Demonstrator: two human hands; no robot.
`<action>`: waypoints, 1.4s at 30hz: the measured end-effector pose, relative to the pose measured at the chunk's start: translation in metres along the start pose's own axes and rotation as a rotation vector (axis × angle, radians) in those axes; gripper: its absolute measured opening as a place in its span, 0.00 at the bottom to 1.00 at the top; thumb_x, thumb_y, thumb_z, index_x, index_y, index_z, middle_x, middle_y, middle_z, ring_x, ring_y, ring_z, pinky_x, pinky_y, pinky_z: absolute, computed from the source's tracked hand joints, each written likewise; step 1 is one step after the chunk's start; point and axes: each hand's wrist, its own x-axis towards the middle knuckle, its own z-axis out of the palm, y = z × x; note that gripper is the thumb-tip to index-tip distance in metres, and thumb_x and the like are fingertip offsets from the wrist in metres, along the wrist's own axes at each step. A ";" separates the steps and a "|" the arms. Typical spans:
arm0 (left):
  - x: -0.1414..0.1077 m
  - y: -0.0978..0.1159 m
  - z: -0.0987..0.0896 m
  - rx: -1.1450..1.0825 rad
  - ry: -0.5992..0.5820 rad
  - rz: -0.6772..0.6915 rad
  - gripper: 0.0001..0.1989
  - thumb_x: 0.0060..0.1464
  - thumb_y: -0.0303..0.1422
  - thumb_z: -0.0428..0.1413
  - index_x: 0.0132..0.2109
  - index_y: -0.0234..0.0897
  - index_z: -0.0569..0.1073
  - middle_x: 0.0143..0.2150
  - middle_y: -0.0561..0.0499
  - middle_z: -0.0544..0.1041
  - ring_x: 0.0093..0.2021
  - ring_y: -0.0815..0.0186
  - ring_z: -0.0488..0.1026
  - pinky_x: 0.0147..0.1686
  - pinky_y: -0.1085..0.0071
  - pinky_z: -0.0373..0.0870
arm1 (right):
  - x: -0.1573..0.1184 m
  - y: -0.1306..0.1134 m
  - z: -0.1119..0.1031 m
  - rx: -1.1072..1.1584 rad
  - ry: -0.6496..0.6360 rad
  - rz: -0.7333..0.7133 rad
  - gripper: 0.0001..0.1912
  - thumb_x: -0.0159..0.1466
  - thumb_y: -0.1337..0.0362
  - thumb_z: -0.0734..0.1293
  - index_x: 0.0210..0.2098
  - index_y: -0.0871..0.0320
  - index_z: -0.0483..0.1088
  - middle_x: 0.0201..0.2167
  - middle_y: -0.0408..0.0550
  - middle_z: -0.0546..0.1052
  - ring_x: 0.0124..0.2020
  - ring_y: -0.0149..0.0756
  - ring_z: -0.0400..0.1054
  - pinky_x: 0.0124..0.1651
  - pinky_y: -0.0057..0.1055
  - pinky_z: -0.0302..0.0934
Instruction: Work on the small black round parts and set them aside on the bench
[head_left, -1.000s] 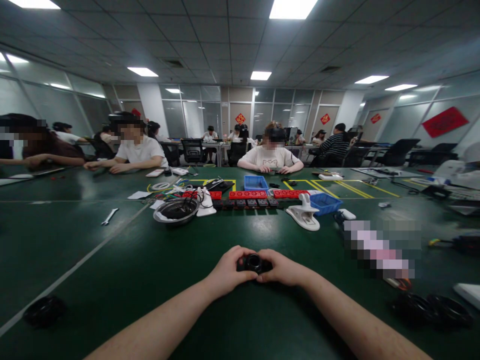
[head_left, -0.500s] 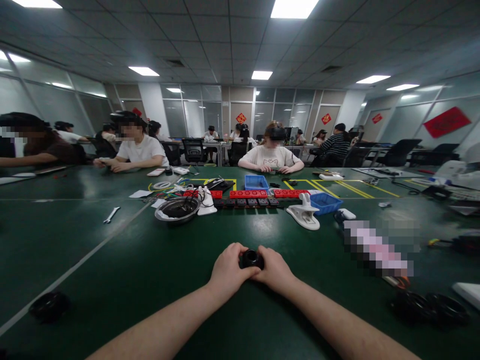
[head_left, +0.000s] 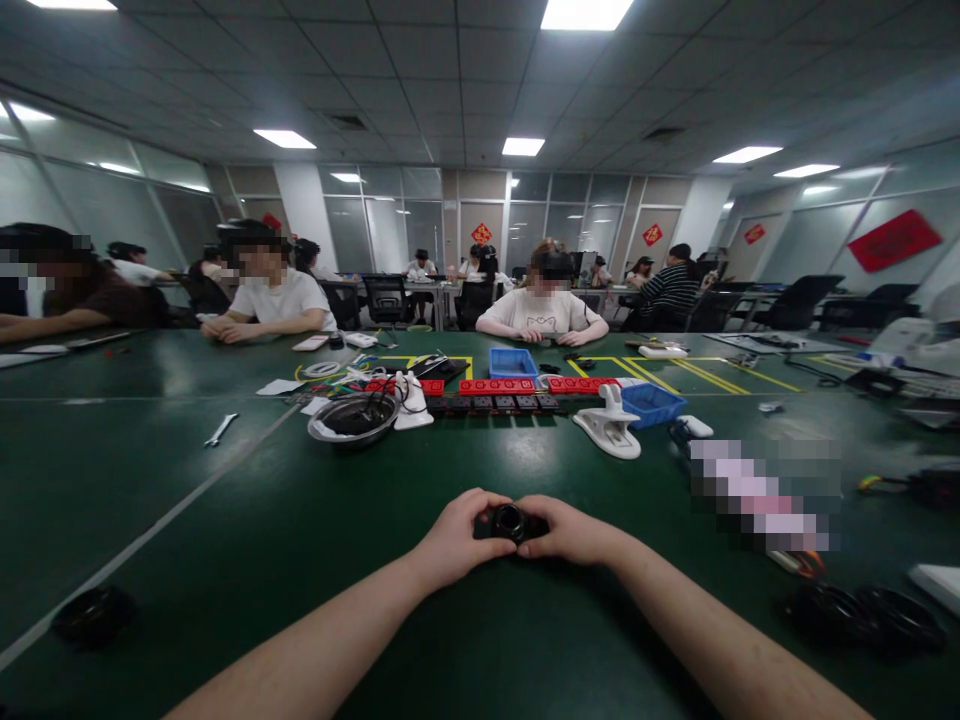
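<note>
A black ring-shaped part (head_left: 509, 522) with a round hole is held over the green table (head_left: 300, 540), in front of me. My left hand (head_left: 459, 535) grips it from the left, thumb at the near side and fingers curled behind. From the right, my right hand (head_left: 571, 530) holds the same part, its thumb near the left thumb tip. The part's hole faces up toward me. Its outer sides are partly hidden by the fingers.
Black round parts lie at the lower left (head_left: 94, 616) and lower right (head_left: 829, 612). Farther off are a metal bowl (head_left: 319, 430), a white clip stand (head_left: 609, 432), blue trays (head_left: 651, 404), red power strips (head_left: 496, 387) and a wrench (head_left: 221, 430). A person (head_left: 541, 310) sits opposite.
The black part has shifted slightly right and turned a little, showing more of its hole. My right hand has rotated around it, with its wrist farther right.
</note>
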 end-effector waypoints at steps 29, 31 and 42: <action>-0.004 0.008 0.016 0.082 0.226 -0.150 0.17 0.35 0.34 0.60 0.36 0.37 0.67 0.34 0.53 0.66 0.34 0.65 0.64 0.32 0.71 0.61 | 0.011 0.005 0.035 -0.559 0.411 0.189 0.21 0.42 0.50 0.68 0.28 0.60 0.64 0.26 0.45 0.68 0.28 0.35 0.60 0.28 0.27 0.49; -0.004 0.008 0.017 0.096 0.254 -0.154 0.17 0.35 0.34 0.60 0.35 0.37 0.67 0.34 0.52 0.66 0.34 0.64 0.64 0.32 0.71 0.62 | 0.011 0.001 0.039 -0.619 0.439 0.204 0.22 0.44 0.48 0.66 0.27 0.60 0.64 0.25 0.46 0.68 0.28 0.35 0.60 0.28 0.27 0.49; -0.001 0.003 0.003 0.036 0.024 -0.011 0.17 0.42 0.34 0.57 0.43 0.41 0.67 0.37 0.53 0.66 0.35 0.66 0.64 0.34 0.72 0.62 | 0.001 0.000 0.007 -0.253 0.097 -0.062 0.26 0.45 0.55 0.69 0.41 0.57 0.65 0.36 0.45 0.70 0.36 0.37 0.62 0.38 0.30 0.55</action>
